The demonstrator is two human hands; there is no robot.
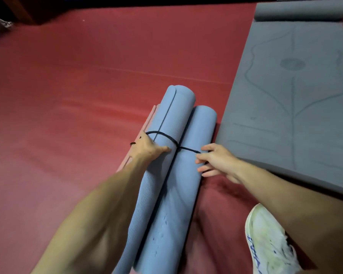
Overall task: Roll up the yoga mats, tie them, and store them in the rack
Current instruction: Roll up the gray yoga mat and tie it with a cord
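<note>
Two rolled light-blue yoga mats (pixel 174 175) lie side by side on the red floor, running away from me. A black cord (pixel 167 138) loops over the left roll and crosses in a knot between the rolls. My left hand (pixel 147 148) grips one cord end on the left roll, thumb pressed near the knot. My right hand (pixel 216 160) pinches the other cord end on the right roll. A pink mat edge (pixel 147 123) shows under the left roll.
A grey yoga mat (pixel 297 91) lies unrolled at the right, its far end partly rolled (pixel 303 9). A white shoe (pixel 269 244) is at the lower right. Red floor (pixel 67 95) stretches to the left and beyond the rolls.
</note>
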